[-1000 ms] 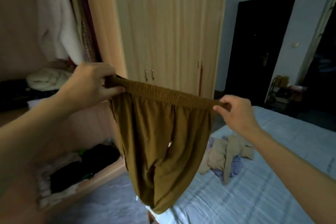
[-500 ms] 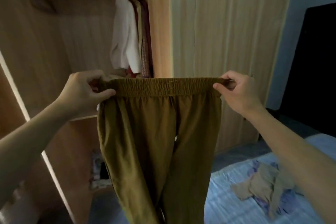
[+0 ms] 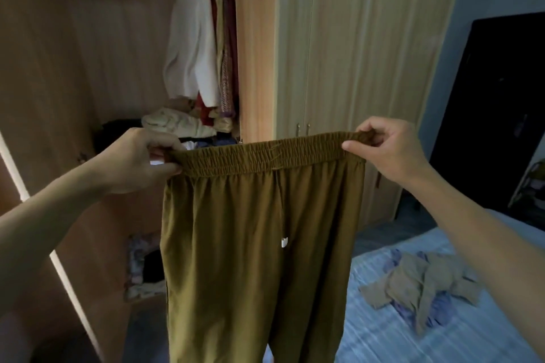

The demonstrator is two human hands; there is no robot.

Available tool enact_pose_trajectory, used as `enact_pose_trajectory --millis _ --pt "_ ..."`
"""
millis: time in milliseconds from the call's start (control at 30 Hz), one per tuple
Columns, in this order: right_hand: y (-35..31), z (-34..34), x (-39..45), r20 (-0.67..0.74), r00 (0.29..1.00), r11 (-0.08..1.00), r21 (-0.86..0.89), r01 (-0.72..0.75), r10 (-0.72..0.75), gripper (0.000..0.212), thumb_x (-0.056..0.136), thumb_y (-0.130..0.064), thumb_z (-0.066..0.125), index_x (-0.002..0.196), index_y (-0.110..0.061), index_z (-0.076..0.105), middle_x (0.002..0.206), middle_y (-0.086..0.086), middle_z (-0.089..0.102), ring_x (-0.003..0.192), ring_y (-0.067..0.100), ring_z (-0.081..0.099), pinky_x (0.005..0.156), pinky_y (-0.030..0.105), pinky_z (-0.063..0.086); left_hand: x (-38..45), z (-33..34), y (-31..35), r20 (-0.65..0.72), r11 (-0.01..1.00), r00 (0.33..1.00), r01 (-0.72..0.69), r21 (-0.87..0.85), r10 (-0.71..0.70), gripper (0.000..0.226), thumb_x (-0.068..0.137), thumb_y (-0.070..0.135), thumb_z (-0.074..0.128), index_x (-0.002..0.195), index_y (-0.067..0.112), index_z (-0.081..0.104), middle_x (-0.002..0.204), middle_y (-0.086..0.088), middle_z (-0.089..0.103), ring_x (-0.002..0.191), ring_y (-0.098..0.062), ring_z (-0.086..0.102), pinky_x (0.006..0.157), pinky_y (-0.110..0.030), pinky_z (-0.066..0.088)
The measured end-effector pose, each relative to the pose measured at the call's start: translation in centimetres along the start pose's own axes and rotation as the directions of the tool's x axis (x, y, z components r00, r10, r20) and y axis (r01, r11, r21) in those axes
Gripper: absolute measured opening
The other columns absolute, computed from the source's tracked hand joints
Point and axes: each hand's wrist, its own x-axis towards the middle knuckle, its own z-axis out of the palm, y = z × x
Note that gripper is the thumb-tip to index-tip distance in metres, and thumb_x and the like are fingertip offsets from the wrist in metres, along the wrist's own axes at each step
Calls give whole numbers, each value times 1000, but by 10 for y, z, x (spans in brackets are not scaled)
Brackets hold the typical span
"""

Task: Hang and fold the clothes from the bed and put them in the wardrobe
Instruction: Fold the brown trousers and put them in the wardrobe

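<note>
Step in hand: spreading out one garment for folding. Olive-brown soft-cloth trousers with a gathered elastic waistband [image 3: 259, 230] are held up in the air, in front of the open wardrobe and well clear of the bed.

Left hand [image 3: 138, 159] pinches the left end of the waistband, thumb under, fingers curled over. Right hand [image 3: 389, 147] pinches the right end between thumb and fingers. Band pulled fairly flat between them; legs hang straight down and run out of the bottom of the view, so I cannot tell whether the hems clear the floor.

Next move, as I judge it: bring the two hands together to halve the trousers leg on leg, then fold them down for a shelf. Needs both pinches kept until the halves meet.

Room: the open light-wood wardrobe compartment [image 3: 88, 68] lies ahead left, its hanging white jacket [image 3: 191, 38] and a heap of folded pale clothes [image 3: 177, 124] crowding the right side. The open door's edge runs close by the left forearm. The blue-striped bed [image 3: 398, 342] at lower right offers flat space, though a crumpled beige garment [image 3: 421, 283] lies there.
</note>
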Motion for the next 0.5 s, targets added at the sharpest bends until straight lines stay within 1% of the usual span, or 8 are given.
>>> enact_pose_trajectory --millis 67,133,233,333,367,433,467,500 --pt "3 -2 -6 43 999 1000 5 25 -25 21 74 -38 82 73 -26 65 67 -5 65 55 16 60 50 26 50 -3 0 -6 8 999 1000 15 -46 -14 34 75 -11 75 86 21 75 84 3 73 82 -13 71 77 -20 55" --pt "4 -4 -10 104 993 999 -4 49 -48 24 72 -44 82 70 -31 62 66 -5 64 53 16 58 47 23 48 -3 0 -10 -10 998 1000 22 -54 -23 35 74 -13 72 86 19 75 84 2 73 83 -15 71 77 -17 53" --pt "7 -5 -15 234 972 1000 9 29 -30 27 73 -47 80 66 -32 58 68 -4 62 55 15 57 49 23 47 -2 2 -9 -67 1000 998 0 -26 -1 26 72 -7 72 84 16 74 82 1 72 82 -19 71 79 -33 57" --pt "14 0 -27 403 915 994 99 -55 10 23 80 -37 77 65 -31 61 87 -5 68 73 22 66 66 36 55 1 3 -6 -109 1000 994 -24 -17 22 22 72 -6 71 81 14 72 78 0 70 77 -19 68 75 -39 57" --pt "16 4 -32 447 894 988 127 -92 26 23 82 -35 76 65 -30 62 86 -4 69 73 23 66 66 38 55 2 3 -4 -119 999 993 -29 -23 26 18 72 -3 70 81 14 71 76 0 68 74 -22 67 72 -41 56" --pt "20 11 -42 484 874 977 164 -137 41 29 83 -35 77 64 -26 58 69 -5 61 61 15 58 56 31 48 5 2 -2 -129 999 991 -35 -32 30 15 72 -1 68 80 12 70 74 -1 66 72 -26 64 70 -44 55" --pt "21 15 -46 493 869 970 188 -156 44 28 82 -35 78 65 -25 58 66 -5 59 59 12 56 56 27 46 6 2 -1 -134 999 990 -36 -32 32 19 72 -5 68 79 12 70 73 0 66 72 -27 64 70 -43 55" --pt "22 18 -50 507 861 957 220 -187 52 23 81 -34 80 69 -24 63 68 -2 62 62 12 59 60 25 48 7 2 -1 -141 999 989 -38 -26 34 24 71 -10 68 78 13 69 73 0 66 71 -26 64 70 -41 55"
